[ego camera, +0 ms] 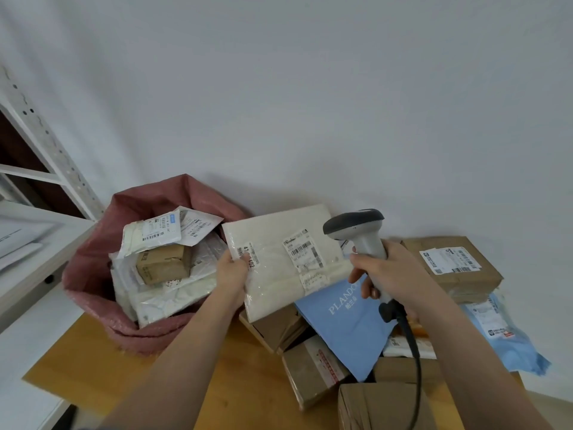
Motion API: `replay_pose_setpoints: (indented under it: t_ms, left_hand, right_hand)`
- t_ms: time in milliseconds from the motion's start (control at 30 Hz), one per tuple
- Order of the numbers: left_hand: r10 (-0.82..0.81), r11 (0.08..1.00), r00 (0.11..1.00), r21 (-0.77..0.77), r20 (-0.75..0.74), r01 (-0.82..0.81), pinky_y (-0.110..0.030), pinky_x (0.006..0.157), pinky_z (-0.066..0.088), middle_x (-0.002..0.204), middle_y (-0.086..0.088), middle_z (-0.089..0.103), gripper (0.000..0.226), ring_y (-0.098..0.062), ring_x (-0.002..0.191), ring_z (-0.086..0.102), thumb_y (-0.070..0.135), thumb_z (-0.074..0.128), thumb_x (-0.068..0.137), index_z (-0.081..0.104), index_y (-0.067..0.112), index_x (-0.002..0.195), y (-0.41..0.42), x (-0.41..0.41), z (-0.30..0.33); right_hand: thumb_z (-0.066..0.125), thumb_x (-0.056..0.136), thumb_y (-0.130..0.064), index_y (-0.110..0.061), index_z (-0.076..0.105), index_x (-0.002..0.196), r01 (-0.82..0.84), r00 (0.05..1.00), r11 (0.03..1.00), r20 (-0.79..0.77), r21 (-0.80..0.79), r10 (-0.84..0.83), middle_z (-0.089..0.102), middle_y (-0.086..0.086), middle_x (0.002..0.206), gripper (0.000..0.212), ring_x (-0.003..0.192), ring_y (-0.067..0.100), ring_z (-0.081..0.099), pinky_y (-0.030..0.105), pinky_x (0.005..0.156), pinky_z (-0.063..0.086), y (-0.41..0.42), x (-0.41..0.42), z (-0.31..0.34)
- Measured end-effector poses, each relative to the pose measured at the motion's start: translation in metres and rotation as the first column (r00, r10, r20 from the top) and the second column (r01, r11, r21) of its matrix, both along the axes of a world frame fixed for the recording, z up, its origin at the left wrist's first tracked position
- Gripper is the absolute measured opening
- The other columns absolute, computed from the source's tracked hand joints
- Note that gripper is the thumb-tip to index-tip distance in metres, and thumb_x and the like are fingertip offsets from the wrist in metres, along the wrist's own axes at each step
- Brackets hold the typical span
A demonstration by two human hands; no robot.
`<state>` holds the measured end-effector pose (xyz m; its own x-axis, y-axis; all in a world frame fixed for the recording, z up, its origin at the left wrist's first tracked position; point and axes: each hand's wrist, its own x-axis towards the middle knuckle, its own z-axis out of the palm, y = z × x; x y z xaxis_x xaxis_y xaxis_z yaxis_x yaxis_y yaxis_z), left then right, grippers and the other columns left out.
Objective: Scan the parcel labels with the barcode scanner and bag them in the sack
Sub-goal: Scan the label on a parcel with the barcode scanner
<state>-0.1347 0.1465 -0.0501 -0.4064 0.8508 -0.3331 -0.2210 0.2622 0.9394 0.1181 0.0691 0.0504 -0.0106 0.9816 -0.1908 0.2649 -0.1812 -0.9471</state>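
My left hand point(233, 271) grips the left edge of a flat cream parcel point(279, 274), held tilted above the pile with its barcode label point(302, 248) facing up. My right hand point(393, 271) grips the handle of a grey barcode scanner point(356, 226), its dark head pointing left over the label. A pink woven sack point(93, 274) stands open at the left, holding several white mailers and a small brown box point(164, 263).
A pile of parcels lies on the wooden table point(93, 361): a blue mailer point(344, 324), brown cartons point(449, 268), a light blue bag point(502, 333). The scanner's black cable point(412, 352) hangs down. White shelving point(37, 169) stands at the left, a white wall behind.
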Motion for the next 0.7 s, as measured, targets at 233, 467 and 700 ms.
replay_pose_setpoints:
  t_ms: [233,467,700]
  left_hand:
    - [0.088,0.992,0.996,0.088,0.026,-0.090,-0.043,0.082,0.054,0.110,-0.010,0.068,0.020,-0.023,0.089,0.066,0.001,0.049,0.099,0.061,0.012,0.111,0.010,-0.030,0.023]
    - [0.108,0.986,0.993,0.125,0.036,-0.112,-0.042,0.084,0.052,0.107,-0.009,0.066,0.021,-0.023,0.087,0.065,-0.001,0.048,0.099,0.059,0.014,0.108,0.007,-0.050,0.039]
    - [0.134,0.984,0.990,0.114,0.034,-0.137,-0.041,0.083,0.053,0.109,-0.010,0.066,0.023,-0.026,0.093,0.064,-0.001,0.048,0.099,0.060,0.010,0.115,0.003,-0.062,0.039]
  right_hand:
    - [0.061,0.092,-0.022,-0.012,0.060,0.091,-0.144,0.971,0.984,0.204,0.101,0.121,0.070,0.002,0.066,0.010,0.044,0.011,0.057,0.018,0.045,0.045,-0.008,-0.005,0.016]
    - [0.062,0.092,-0.021,-0.013,0.060,0.086,-0.269,0.938,0.954,0.259,0.132,0.228,0.065,0.000,0.057,0.010,0.044,0.011,0.057,0.018,0.047,0.047,-0.015,-0.010,0.034]
    - [0.062,0.092,-0.019,-0.010,0.061,0.088,-0.276,0.942,0.949,0.241,0.156,0.234,0.063,0.002,0.057,0.009,0.045,0.014,0.057,0.020,0.047,0.046,-0.020,-0.014,0.045]
